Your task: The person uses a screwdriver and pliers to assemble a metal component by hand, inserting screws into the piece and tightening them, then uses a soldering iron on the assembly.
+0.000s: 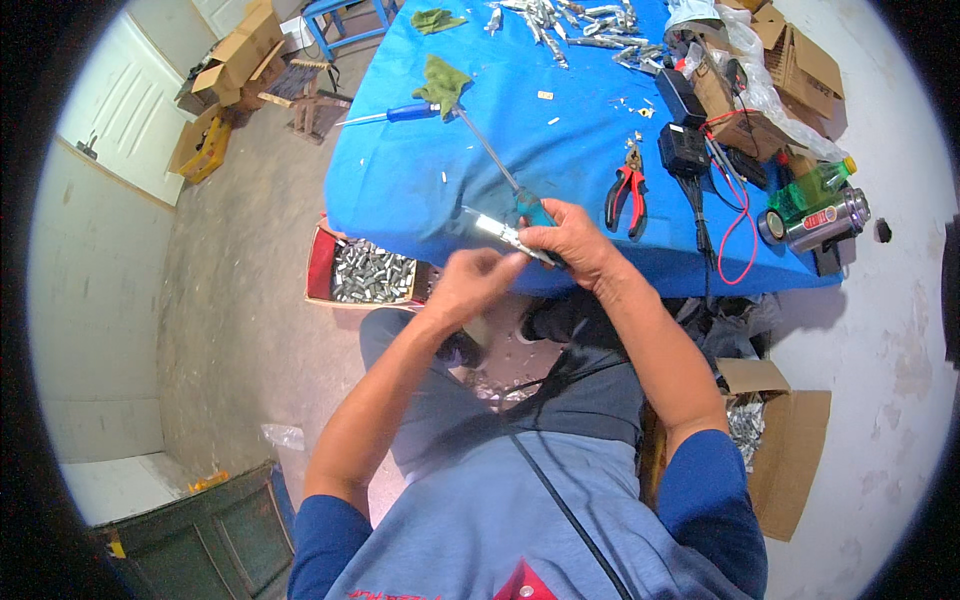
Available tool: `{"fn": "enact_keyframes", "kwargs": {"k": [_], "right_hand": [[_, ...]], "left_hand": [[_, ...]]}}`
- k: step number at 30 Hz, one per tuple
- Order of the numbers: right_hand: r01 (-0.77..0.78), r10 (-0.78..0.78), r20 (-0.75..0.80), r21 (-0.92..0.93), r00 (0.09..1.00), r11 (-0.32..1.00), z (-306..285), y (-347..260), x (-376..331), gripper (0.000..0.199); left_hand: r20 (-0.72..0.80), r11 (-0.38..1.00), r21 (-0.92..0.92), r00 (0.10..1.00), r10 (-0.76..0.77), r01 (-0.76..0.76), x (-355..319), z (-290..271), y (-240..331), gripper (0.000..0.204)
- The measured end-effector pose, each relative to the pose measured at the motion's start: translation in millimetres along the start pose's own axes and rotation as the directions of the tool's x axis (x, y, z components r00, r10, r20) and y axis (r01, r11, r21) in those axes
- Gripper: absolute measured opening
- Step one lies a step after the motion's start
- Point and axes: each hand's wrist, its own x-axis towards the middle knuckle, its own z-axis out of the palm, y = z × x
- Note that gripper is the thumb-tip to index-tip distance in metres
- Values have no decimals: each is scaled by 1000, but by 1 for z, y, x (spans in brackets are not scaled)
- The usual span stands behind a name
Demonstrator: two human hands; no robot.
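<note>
My right hand (575, 240) is closed at the table's near edge around the teal handle of a screwdriver (490, 152), whose shaft points away to the far left. The same hand also grips a slim silvery piece (497, 231) below the handle, its far end blurred. Close by on the left, my left hand (468, 288) is curled and smeared by motion, its fingertips close to the silvery piece's near end. What those fingers hold, if anything, is hidden. Beyond the screwdriver tip a green cloth (441, 86) lies on the blue-covered table (400, 190).
Red-handled pliers (627, 190), black adapters (683, 150) with cables, and a steel flask (828, 222) are on the right. A blue screwdriver (410, 112) lies left, a silvery heap (600, 25) far back. Boxes of metal pieces (370, 274) stand below left and at right (790, 450).
</note>
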Motion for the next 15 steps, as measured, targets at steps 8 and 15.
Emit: {"fn": "enact_keyframes", "kwargs": {"k": [8, 15], "right_hand": [[-99, 138, 130, -270, 982, 958, -45, -42, 19, 32], [-9, 144, 308, -400, 940, 916, -56, -57, 66, 31]], "left_hand": [[-288, 985, 107, 944, 161, -135, 31, -62, 9, 44], [-150, 786, 562, 902, 405, -259, 68, -56, 17, 39]]}}
